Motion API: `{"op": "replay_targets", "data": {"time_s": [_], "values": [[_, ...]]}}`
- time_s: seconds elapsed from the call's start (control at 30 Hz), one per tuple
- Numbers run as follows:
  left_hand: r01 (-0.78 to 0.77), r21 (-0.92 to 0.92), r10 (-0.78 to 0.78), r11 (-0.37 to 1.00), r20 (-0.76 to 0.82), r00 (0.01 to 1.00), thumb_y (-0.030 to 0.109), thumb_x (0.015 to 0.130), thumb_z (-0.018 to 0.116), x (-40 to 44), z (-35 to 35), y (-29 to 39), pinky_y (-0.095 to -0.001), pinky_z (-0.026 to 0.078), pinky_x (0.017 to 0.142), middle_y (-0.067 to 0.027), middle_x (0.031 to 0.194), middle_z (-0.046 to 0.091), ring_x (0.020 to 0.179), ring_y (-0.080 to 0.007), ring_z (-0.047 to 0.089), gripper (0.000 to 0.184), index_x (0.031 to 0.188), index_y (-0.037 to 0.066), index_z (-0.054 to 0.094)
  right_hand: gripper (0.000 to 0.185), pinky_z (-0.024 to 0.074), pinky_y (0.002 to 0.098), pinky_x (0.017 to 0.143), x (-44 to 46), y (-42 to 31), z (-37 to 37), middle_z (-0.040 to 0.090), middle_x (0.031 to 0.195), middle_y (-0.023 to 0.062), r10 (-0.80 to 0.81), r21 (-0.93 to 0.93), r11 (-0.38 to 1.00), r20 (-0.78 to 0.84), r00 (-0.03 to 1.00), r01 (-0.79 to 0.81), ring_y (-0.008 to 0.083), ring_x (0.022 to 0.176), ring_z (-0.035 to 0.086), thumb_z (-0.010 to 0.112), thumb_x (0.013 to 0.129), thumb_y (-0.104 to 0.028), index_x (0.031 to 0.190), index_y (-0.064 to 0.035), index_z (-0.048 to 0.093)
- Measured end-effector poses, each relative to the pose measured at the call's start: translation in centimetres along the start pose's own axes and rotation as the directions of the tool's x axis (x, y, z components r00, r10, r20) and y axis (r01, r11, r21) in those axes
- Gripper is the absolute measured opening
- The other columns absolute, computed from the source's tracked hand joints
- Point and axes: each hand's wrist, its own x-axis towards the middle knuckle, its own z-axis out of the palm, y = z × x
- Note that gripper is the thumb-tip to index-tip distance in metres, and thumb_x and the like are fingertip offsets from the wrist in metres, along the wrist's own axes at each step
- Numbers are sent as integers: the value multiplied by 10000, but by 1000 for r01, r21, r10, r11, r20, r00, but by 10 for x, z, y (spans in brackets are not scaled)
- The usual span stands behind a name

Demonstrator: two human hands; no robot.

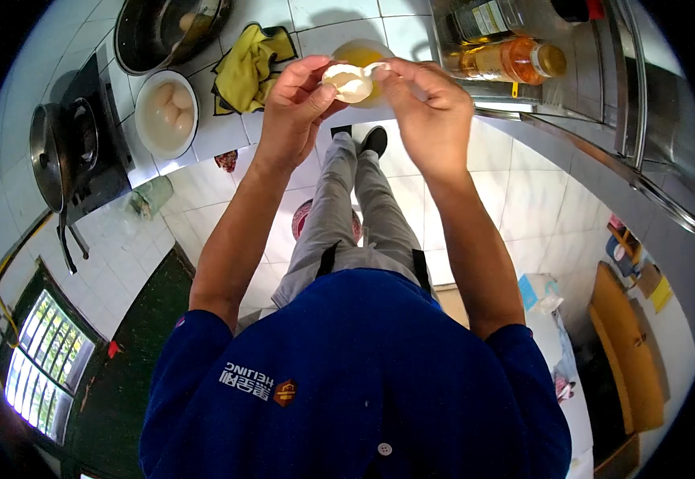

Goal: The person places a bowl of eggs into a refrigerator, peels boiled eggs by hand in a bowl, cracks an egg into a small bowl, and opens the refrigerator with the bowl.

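Note:
My left hand (pixel 303 96) holds a pale, opened eggshell (pixel 349 85) by its left side, above the counter. On the shell's right side, my right hand (pixel 421 100) pinches a small whitish piece of shell (pixel 377 69) between thumb and finger. Under and behind both hands sits a bowl (pixel 361 53) with yellow liquid in it, partly hidden by the hands and shell. Left of my left hand lies a crumpled yellow-green cloth (pixel 249 70) with dark edges. A white bowl (pixel 146 128) with several peeled-looking or pale eggs (pixel 173 106) stands further left.
A dark pan (pixel 126 54) with eggs stands at the back left. Another pan (pixel 46 152) rests on the black stove (pixel 106 164), its handle over the edge. Oil bottles (pixel 507 61) lie in view on a metal rack (pixel 571 104) at the right.

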Motion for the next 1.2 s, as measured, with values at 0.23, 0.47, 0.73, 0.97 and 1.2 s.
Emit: {"op": "replay_targets", "data": {"time_s": [0.23, 0.47, 0.73, 0.97, 1.2], "values": [[4, -63, -7, 998, -50, 999, 122, 947, 560, -6, 3, 13, -307, 557, 872, -95, 1158, 581, 1036, -179, 611, 320, 1246, 37, 484, 179, 534, 232, 674, -15, 6, -12, 694, 883, 63, 297, 176, 942, -39, 954, -286, 92, 751, 631, 693, 866, -108, 992, 19, 692], [47, -166, -52, 985, -27, 998, 168, 971, 526, -11, 4, 20, -298, 561, 876, -93, 1160, 565, 1048, -186, 611, 340, 1269, 18, 458, 187, 529, 245, 679, -26, -13, -15, 695, 883, 63, 431, 391, 832, -9, 902, -393, 103, 725, 624, 693, 865, -112, 995, 22, 688], [0, -84, 1, 996, 15, 1000, 81, 934, 564, -20, 15, 28, -300, 560, 864, -99, 1169, 579, 1054, -182, 605, 313, 1236, 28, 501, 135, 507, 263, 651, -5, -57, -20, 673, 852, 87, -228, -156, 956, 144, 963, 249, 133, 699, 606, 673, 856, -73, 961, 6, 705], [-72, -59, 74, 996, 37, 997, 55, 876, 651, -46, 16, 45, -320, 533, 875, -105, 1156, 602, 1033, -171, 596, 358, 1205, 2, 520, 414, 521, 380, 725, -17, -106, -9, 570, 1062, 179, -133, -423, 828, 491, 861, 369, 343, 843, 628, 581, 789, -29, 1202, -44, 592], [-87, -110, 84, 990, -29, 996, 50, 850, 673, -77, 2, 54, -310, 517, 889, -96, 1177, 599, 1021, -157, 588, 372, 1200, 13, 553, 495, 492, 424, 845, -25, -141, 10, 510, 1189, 215, 48, -426, 839, 677, 734, 338, 390, 927, 612, 519, 801, 42, 1290, -35, 519]]}}
